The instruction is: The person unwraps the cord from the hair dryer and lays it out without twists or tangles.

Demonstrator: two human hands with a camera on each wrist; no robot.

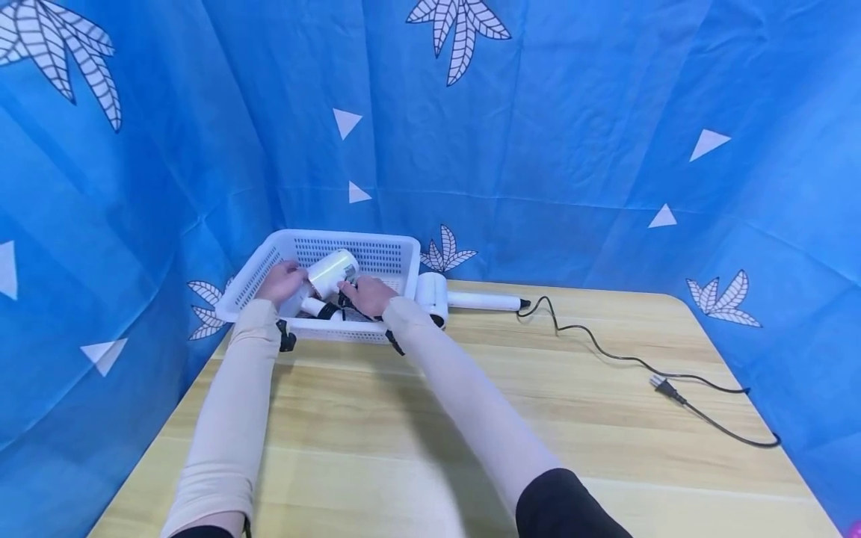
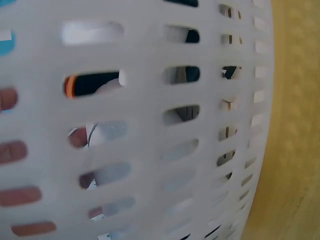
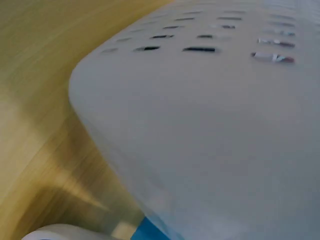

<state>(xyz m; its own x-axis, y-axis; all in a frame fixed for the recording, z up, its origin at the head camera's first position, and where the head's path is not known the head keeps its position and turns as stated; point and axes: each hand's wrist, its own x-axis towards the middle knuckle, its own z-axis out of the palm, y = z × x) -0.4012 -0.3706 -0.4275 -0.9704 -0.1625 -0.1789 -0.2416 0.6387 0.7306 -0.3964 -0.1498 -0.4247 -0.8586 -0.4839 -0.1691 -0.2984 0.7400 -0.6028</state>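
A white slotted plastic basket point(image 1: 269, 250) stands at the back left of the table. In it lies a white hair dryer point(image 1: 332, 270), its barrel tilted up to the right. Nearer the front wall is a white handle-like part point(image 1: 315, 305) with a black band. My left hand point(image 1: 282, 282) reaches over the left side, its fingers at the lower left end of the dryer; their grip is partly hidden. My right hand point(image 1: 373, 296) reaches over the front wall and holds a bunched black cord point(image 1: 345, 301) beside the dryer. Both wrist views mostly face the basket's outer wall point(image 2: 145, 120).
A second white hair dryer point(image 1: 433, 295) lies against the basket's right side, handle pointing right. Its black cord point(image 1: 612, 357) winds across the right of the table to a plug point(image 1: 666, 387). A blue patterned curtain point(image 1: 572, 149) hangs behind and at both sides.
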